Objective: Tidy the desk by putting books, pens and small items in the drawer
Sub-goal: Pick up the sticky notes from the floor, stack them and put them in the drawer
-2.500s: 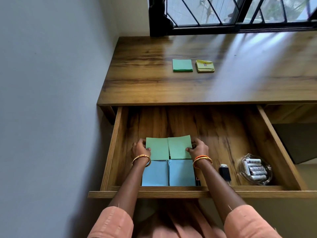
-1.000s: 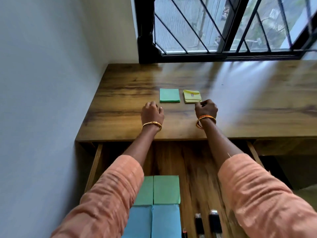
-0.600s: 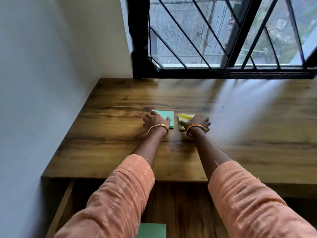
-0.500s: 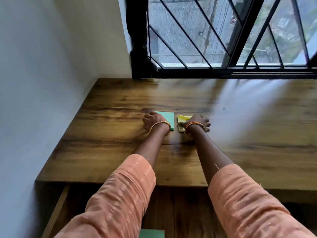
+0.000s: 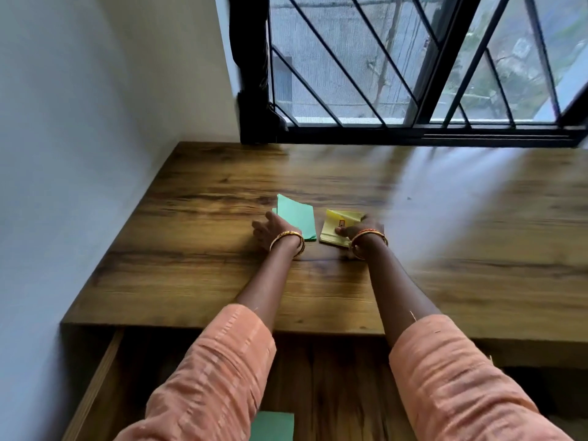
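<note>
Two small paper pads are at the middle of the wooden desk [image 5: 191,281]. My left hand [image 5: 270,232] grips the green pad [image 5: 297,219] by its left edge, and the pad is tilted up off the desk. My right hand [image 5: 359,230] pinches the yellow pad [image 5: 334,229] from its right side, thumb on top; its far edge is raised. Below the desk's front edge the drawer [image 5: 95,386] stands open, with the corner of another green pad [image 5: 273,424] showing inside between my sleeves.
A white wall runs along the desk's left side. A black-framed window with diagonal bars [image 5: 413,74] stands behind the desk's far edge. My orange sleeves hide most of the drawer's inside.
Both hands left the pads in the drawer and reached over the desk to the green and yellow pads. They have since taken hold, and the pads now tilt up off the surface.
</note>
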